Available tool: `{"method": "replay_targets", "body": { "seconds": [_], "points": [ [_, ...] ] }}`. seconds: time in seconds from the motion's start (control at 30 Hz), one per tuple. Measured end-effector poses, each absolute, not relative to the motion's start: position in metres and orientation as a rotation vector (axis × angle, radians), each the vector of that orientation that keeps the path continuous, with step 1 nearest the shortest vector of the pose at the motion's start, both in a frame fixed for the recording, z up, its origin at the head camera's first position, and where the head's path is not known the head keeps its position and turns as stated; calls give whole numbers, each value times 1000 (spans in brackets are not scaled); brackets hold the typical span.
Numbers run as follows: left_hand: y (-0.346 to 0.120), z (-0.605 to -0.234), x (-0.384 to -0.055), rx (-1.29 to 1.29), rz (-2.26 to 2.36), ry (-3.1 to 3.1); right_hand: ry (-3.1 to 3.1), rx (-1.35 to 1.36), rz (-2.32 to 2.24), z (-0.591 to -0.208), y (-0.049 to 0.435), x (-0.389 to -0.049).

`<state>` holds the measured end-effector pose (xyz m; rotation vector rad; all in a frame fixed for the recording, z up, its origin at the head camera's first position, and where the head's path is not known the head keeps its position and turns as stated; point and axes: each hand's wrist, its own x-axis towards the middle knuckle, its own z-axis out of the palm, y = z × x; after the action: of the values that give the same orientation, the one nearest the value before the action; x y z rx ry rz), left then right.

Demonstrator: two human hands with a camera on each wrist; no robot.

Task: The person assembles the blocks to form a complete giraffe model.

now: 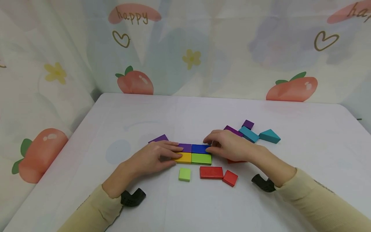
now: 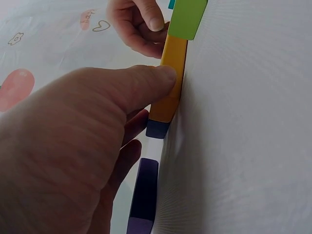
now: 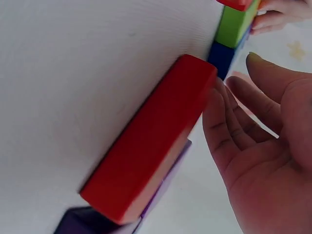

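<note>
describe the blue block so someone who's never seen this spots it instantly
On the white table, look between the person's left hand and right hand. The blue rectangular block sits against the far side of the light-green rectangular block, its left end meeting a purple rectangular block. Its deep blue colour sets it apart from both.

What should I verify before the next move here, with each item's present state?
1. Purple block and blue block end to end: ok.
2. Yellow block and green block lined up in front of them: ok.
3. Left hand touching the yellow block: ok.
4. Right hand pressing the blue block: cannot tell; fingers are at its right end.
5. Small light-green block against the group: not ok, lies apart.
</note>
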<state>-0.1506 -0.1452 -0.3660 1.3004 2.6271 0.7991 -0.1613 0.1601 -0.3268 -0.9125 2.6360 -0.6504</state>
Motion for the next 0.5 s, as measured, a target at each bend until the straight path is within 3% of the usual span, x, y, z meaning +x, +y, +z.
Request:
{"method": "replay_targets", "body": {
  "seconds": [0.5],
  "points": [
    [-146,-366,-149,1292,806,2634,2558,-973,-702,-319,175,-123]
  ]
}}
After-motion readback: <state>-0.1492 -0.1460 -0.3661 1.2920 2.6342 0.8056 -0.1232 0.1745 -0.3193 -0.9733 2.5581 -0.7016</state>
